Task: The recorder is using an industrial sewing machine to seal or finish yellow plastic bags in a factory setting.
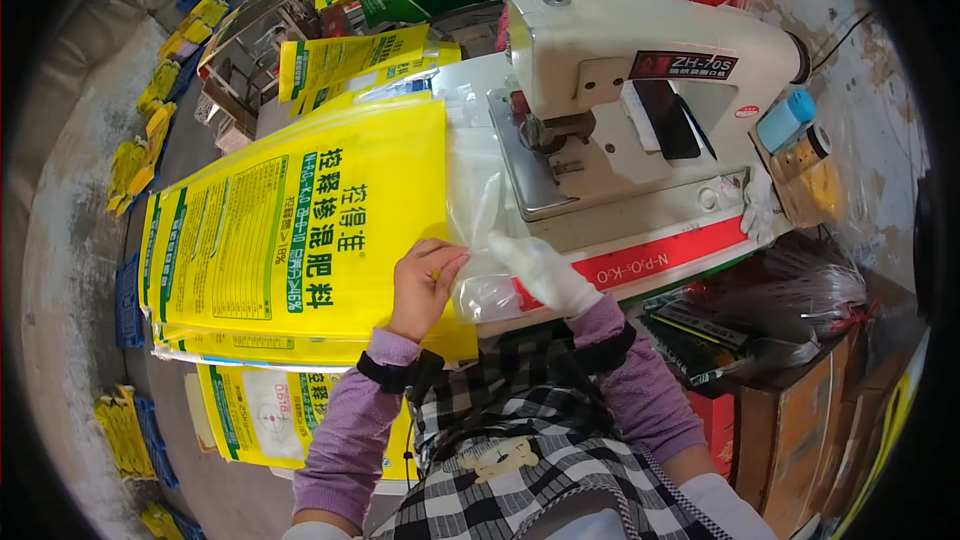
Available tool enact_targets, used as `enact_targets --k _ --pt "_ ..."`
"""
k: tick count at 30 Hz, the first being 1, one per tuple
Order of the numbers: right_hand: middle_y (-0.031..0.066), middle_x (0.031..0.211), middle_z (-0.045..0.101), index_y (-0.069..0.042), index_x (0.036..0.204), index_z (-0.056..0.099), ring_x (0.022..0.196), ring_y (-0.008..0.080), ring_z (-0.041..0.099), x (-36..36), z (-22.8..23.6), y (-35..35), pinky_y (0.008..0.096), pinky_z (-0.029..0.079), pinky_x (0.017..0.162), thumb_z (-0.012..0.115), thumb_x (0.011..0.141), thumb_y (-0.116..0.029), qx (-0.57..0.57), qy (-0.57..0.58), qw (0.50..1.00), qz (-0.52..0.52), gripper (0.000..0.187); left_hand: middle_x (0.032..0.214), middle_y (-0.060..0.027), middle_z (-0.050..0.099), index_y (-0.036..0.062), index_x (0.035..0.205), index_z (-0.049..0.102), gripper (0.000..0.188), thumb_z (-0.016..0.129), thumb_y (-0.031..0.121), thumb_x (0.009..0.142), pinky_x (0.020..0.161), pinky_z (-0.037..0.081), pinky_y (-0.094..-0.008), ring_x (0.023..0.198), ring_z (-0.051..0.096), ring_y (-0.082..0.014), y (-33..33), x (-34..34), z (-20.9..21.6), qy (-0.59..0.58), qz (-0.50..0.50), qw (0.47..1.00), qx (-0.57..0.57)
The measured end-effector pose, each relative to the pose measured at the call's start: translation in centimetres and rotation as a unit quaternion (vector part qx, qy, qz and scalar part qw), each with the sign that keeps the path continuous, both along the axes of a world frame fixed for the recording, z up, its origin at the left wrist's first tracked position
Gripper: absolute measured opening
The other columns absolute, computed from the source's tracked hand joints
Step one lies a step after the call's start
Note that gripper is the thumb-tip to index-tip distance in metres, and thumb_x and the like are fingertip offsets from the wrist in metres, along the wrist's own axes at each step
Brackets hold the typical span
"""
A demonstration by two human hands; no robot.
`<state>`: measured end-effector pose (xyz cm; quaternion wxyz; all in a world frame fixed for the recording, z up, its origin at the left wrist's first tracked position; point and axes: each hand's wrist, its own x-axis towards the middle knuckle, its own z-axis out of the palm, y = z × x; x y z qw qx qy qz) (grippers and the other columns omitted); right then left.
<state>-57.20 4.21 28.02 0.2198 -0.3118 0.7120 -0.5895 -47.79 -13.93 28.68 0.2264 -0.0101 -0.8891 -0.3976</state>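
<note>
A stack of flat yellow printed bags (385, 170) lies on the table to the left of the sewing machine. From the top bag's right side a clear plastic liner (475, 190) sticks out toward the machine. My bare left hand (425, 285) is at the bag's near right corner, its thumb and fingertips pinched together on the liner's edge. Beside it, my right hand (548, 275), in a white glove, has its fingers pressed together on the clear film. The white sewing machine (610, 50) stands just beyond my right hand, its needle area (555, 130) apart from the bag.
A dark phone (665, 120) and a pen rest on the machine bed. At the right are a blue-capped bottle (787, 120), a thread spool (805, 150) and a crumpled white glove (760, 205). Cardboard boxes (790, 430) stand lower right. More yellow bags (355, 60) lie behind the stack.
</note>
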Motion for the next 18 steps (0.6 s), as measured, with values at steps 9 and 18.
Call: enact_targets --k 9,18 --pt "0.0026 0.088 0.067 -0.001 0.099 0.068 0.08 0.0103 0.06 4.0 -2.7 -3.5 0.0253 0.05 0.074 0.07 0.087 -0.021 -0.132 -0.318 0.939 -0.015 0.024 0.08 -0.007 0.067 -0.0046 0.104 0.066 0.026 0.059 0.018 0.094 0.067 0.051 -0.0251 0.073 0.061 -0.0109 0.1 3.1 0.1 -0.234 0.024 0.897 0.374" --pt "0.0092 0.057 0.061 -0.005 0.064 0.066 0.055 0.0168 0.06 5.5 -4.3 -6.5 0.0345 0.046 0.056 0.067 0.083 -0.031 -0.093 -0.23 0.953 -0.173 0.033 0.081 -0.0053 0.067 -0.002 0.089 0.068 0.009 0.065 0.006 0.086 0.066 0.049 -0.0236 0.071 0.06 -0.0109 -0.9 3.1 2.4 -0.201 0.025 0.936 0.288"
